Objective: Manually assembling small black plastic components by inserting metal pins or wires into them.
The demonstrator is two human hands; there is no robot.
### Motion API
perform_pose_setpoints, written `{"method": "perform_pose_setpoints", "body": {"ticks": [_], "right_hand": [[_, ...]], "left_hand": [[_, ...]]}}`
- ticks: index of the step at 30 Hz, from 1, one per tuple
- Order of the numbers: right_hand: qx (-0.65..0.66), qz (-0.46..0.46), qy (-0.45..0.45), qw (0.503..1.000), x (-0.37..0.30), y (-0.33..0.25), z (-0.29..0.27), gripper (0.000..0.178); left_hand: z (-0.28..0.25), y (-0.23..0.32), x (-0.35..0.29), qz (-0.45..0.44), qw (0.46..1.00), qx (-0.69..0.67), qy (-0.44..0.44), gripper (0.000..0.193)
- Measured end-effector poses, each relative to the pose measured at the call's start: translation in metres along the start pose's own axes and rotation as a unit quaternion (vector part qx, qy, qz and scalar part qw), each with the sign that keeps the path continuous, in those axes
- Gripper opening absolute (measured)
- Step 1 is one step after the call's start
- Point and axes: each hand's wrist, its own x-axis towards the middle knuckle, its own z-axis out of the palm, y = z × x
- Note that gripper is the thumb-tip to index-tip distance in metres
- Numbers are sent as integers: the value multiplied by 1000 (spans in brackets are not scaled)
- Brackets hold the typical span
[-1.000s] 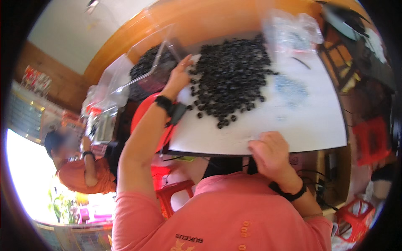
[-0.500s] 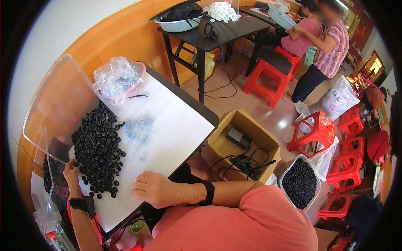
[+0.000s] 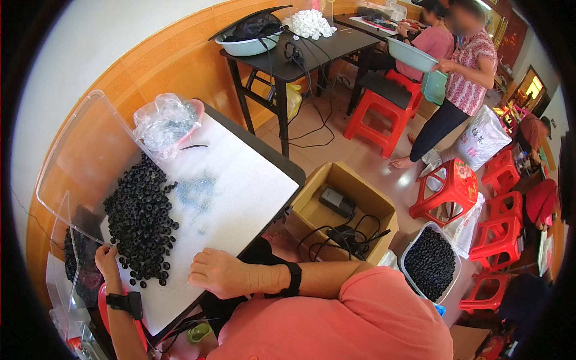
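A heap of small black rings (image 3: pixel 141 216) covers the left part of a white-topped table (image 3: pixel 249 168). My left hand (image 3: pixel 107 261) is beside the heap's lower left edge, its fingers drawn together; whether anything is pinched in them is too small to make out. Closer to me, my right hand (image 3: pixel 216 273) is curled closed over the table's near edge, and what its fingers hold, if anything, is hidden. A patch of fine bluish bits (image 3: pixel 198 189) lies right of the heap. At the table's far end, a clear plastic bag (image 3: pixel 159 123) sits in a pink basin (image 3: pixel 197 114).
A clear plastic panel (image 3: pixel 84 162) borders the table's left side. To the right stand a cardboard box (image 3: pixel 303 210) with cables and a tub of black pieces (image 3: pixel 429 261). Red stools (image 3: pixel 447 186) stand beyond. A co-worker (image 3: pixel 471 78) holds a pale blue basin (image 3: pixel 414 55).
The fingers of my left hand have drawn together, and the hand has shifted slightly. My right hand stays in place. The standing co-worker's basin has moved lower, away from the seated person.
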Motion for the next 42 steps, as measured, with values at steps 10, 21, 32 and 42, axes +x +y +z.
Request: {"method": "perform_pose_setpoints", "body": {"ticks": [10, 21, 32, 42], "right_hand": [[-6, 6, -12, 1000, 0, -1, 0, 10], [-5, -1, -22, 1000, 2, 0, 2, 12], [12, 5, -8, 1000, 10, -3, -10, 24], [32, 20, -31, 999, 17, -6, -10, 20]], "left_hand": [[0, 1, -8, 67, 995, 44, 52, 17], [-8, 27, -23, 54, 992, 100, 58, 18], [-49, 94, -44, 7, 991, -134, -28, 25], [-90, 88, -59, -84, 981, -147, -91, 24]]}}
